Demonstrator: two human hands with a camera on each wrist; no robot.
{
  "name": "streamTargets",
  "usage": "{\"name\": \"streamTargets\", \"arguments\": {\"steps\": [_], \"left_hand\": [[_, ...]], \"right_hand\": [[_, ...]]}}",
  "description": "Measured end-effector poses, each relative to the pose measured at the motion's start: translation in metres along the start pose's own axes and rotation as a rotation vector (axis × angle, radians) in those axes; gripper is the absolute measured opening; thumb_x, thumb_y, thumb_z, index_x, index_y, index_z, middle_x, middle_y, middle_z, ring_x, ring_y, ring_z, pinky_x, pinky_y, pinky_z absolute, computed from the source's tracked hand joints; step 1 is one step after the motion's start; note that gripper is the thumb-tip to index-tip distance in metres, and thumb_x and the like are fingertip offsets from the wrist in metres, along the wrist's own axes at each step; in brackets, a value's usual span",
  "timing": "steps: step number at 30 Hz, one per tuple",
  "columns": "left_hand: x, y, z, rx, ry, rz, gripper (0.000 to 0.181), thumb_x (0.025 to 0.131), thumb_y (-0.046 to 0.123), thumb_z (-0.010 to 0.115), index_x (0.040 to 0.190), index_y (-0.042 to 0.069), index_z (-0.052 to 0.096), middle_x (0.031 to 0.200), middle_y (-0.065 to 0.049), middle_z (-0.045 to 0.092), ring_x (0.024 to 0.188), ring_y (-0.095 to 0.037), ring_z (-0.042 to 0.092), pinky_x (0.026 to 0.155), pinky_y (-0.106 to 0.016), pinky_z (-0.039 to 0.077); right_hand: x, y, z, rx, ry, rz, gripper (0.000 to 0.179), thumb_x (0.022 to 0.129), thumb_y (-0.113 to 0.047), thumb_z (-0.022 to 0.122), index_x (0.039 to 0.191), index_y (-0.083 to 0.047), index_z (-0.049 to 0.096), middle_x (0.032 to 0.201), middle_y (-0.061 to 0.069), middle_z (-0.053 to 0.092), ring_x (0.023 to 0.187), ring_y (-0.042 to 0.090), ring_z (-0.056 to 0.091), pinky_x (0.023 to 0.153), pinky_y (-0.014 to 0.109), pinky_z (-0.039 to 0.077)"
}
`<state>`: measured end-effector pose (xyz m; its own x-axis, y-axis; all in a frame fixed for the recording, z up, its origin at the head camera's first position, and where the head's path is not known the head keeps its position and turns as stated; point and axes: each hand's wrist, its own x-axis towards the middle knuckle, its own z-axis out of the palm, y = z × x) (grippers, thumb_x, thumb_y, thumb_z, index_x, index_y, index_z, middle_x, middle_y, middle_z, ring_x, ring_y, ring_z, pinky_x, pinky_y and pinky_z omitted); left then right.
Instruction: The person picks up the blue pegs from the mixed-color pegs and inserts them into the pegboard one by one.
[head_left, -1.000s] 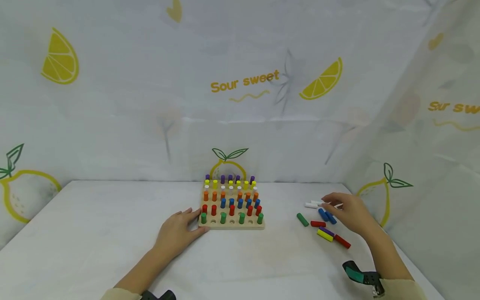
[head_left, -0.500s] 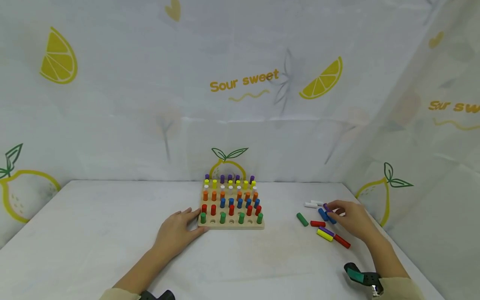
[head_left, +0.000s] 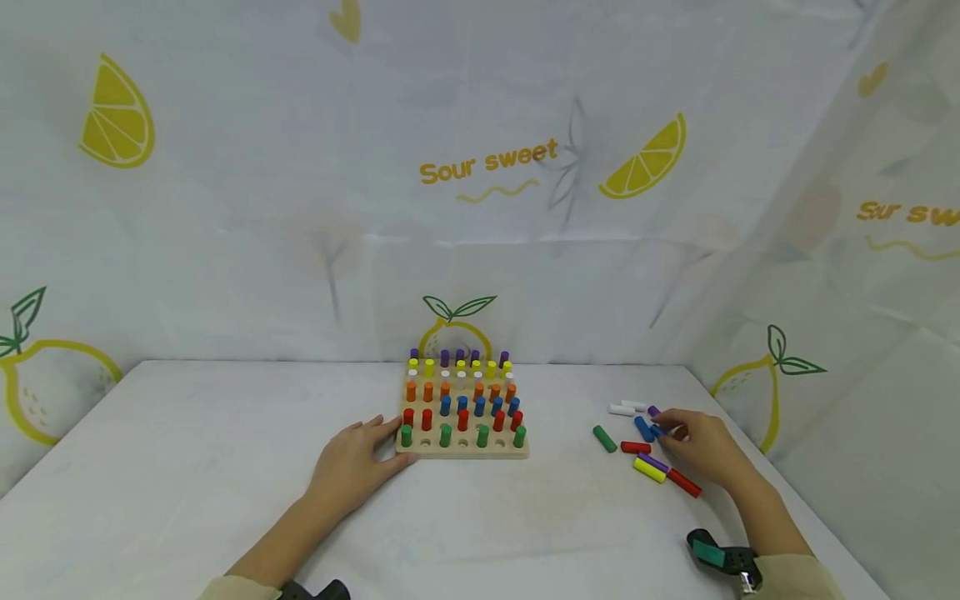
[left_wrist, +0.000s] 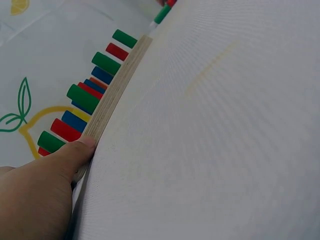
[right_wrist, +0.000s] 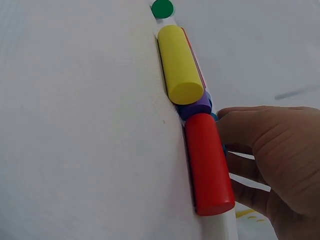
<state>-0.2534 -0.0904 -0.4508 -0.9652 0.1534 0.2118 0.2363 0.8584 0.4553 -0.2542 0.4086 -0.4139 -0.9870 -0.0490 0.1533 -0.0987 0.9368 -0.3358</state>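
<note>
A wooden pegboard point(head_left: 463, 452) stands mid-table, filled with rows of coloured pegs. My left hand point(head_left: 352, 471) holds its near left corner, thumb on the front edge and fingers along the left side. In the left wrist view the thumb presses on the board's edge point(left_wrist: 117, 90). At the right, my right hand point(head_left: 701, 446) has thumb and fingertips on a blue peg point(head_left: 657, 431), pinching it among the loose pegs; the fingers hide part of it. Beside it lie another blue peg point(head_left: 643, 429) and a purple peg point(head_left: 653, 411).
Loose white pegs point(head_left: 621, 410), a green peg point(head_left: 604, 439), a red peg point(head_left: 636, 447), a yellow peg point(head_left: 649, 471), a second purple peg point(head_left: 654, 463) and another red peg point(head_left: 685, 483) lie on the white table point(head_left: 555, 517). A printed cloth point(head_left: 300, 208) hangs behind.
My right hand has moved nearer, from the white pegs past the purple peg to the blue one. The purple peg shows free of the fingers. The left hand stays on the board.
</note>
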Motion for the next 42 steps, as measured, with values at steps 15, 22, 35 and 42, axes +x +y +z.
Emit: {"name": "streamTargets", "arguments": {"steps": [15, 22, 35, 42], "left_hand": [[-0.002, -0.006, 0.0, -0.017, 0.001, -0.004, 0.063, 0.085, 0.051, 0.076, 0.136, 0.015, 0.066, 0.137, -0.018, 0.065, 0.128, -0.042, 0.061, 0.106, -0.059, 0.05], [-0.004, -0.009, 0.002, -0.025, 0.006, -0.01, 0.063, 0.085, 0.052, 0.076, 0.136, 0.016, 0.066, 0.137, -0.018, 0.065, 0.128, -0.043, 0.061, 0.106, -0.06, 0.049], [-0.003, -0.008, 0.005, -0.029, 0.029, 0.013, 0.062, 0.085, 0.051, 0.076, 0.135, 0.014, 0.067, 0.136, -0.016, 0.067, 0.128, -0.041, 0.061, 0.107, -0.059, 0.049], [0.001, -0.005, 0.006, -0.045, 0.037, 0.03, 0.062, 0.084, 0.051, 0.078, 0.133, 0.015, 0.068, 0.134, -0.016, 0.068, 0.128, -0.039, 0.062, 0.108, -0.057, 0.049]], "right_hand": [[-0.001, -0.01, -0.003, -0.006, -0.031, 0.004, 0.03, 0.089, -0.008, 0.072, 0.118, -0.002, 0.07, 0.096, 0.008, 0.07, 0.085, 0.018, 0.06, 0.065, 0.018, 0.053], [-0.002, -0.034, -0.015, 0.033, 0.008, -0.058, 0.029, 0.089, -0.008, 0.073, 0.117, -0.003, 0.069, 0.097, 0.008, 0.072, 0.086, 0.019, 0.065, 0.063, 0.019, 0.056], [0.016, -0.11, -0.04, 0.172, 0.044, -0.237, 0.025, 0.09, -0.012, 0.074, 0.114, -0.011, 0.068, 0.099, 0.004, 0.074, 0.087, 0.017, 0.069, 0.07, 0.016, 0.057], [0.03, -0.16, -0.036, 0.222, 0.03, -0.314, 0.029, 0.088, -0.01, 0.075, 0.116, -0.012, 0.069, 0.099, 0.004, 0.072, 0.087, 0.015, 0.068, 0.073, 0.017, 0.057]]}}
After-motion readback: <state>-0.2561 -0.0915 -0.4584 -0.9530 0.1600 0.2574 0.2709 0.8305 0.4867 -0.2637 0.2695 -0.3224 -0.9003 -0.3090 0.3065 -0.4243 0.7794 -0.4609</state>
